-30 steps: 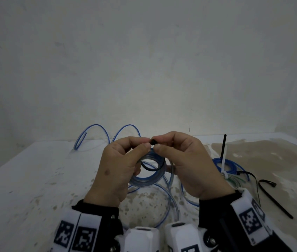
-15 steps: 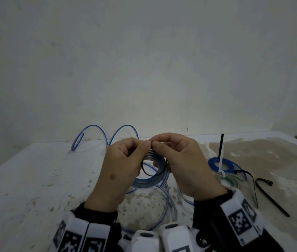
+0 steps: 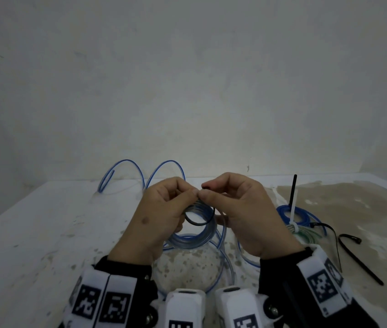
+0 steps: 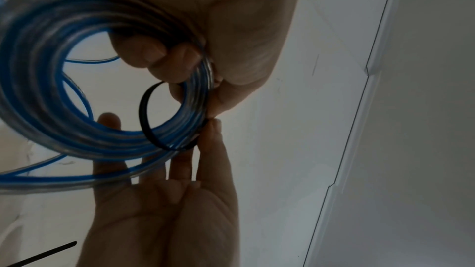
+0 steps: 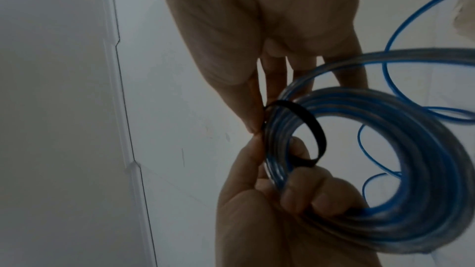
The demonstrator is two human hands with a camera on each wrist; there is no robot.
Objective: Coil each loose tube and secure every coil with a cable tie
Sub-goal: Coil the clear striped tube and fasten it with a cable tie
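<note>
Head view: the left hand [image 3: 161, 216] is gripping the coil [image 3: 198, 223] of blue-striped clear tube above the tabletop [image 3: 34, 245], while the right hand [image 3: 242, 214] is pinching the tie [image 3: 199, 221], a black loop passing around the coil's strands. The fingertips of both hands are meeting at the top of the loop. Off to the right, a tied coil [image 3: 292, 216] and spare ties [image 3: 358, 259] are lying on the tabletop.

Left wrist view: curled fingers [image 4: 154, 56] are clamping the bundled strands, with the tie hanging loose around them.

Right wrist view: thumb and forefinger are nipping the tie where it is crossing the coil's edge; its head is hidden.

The tube looks light and springy, likely to unwind if released, so it wants holding across all strands right beside the tie. The tie seems thin, stiff and slick; pinching close to its head should give the best control.
</note>
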